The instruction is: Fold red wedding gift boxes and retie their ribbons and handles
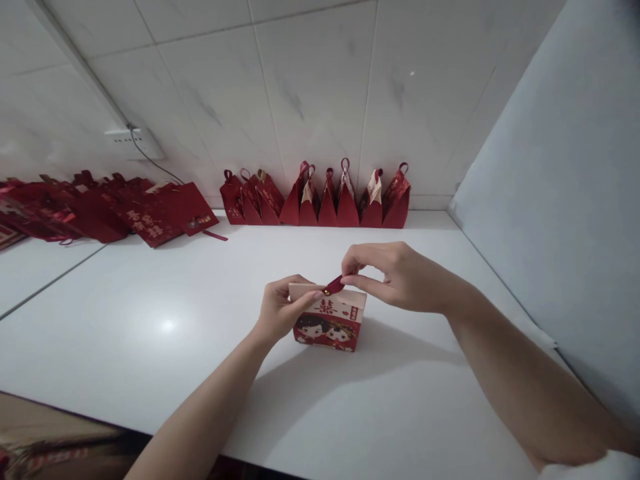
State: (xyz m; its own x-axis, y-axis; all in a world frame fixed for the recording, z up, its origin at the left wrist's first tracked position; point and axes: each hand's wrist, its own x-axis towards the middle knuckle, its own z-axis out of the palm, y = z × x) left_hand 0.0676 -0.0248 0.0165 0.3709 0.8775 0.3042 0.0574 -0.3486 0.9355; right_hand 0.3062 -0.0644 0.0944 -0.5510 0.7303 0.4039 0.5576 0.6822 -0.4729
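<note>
A small red and cream gift box (330, 330) with two cartoon figures on its front stands upright on the white table (200, 373). My left hand (287, 307) grips its top edge, the thumb on the front near a small gold eyelet. From that eyelet a dark red ribbon (335, 286) rises to the right. The end of the ribbon is pinched between the thumb and fingers of my right hand (380, 273), just above the box's top right corner. The back of the box, along with most of my left fingers, is hidden.
Several finished-looking red boxes (327, 207) with ribbon loops stand in a row against the tiled wall. Flat red box pieces (150, 217) lie heaped at the left, below a wall socket (134, 143) with a cable. A pale panel (550, 167) bounds the right side.
</note>
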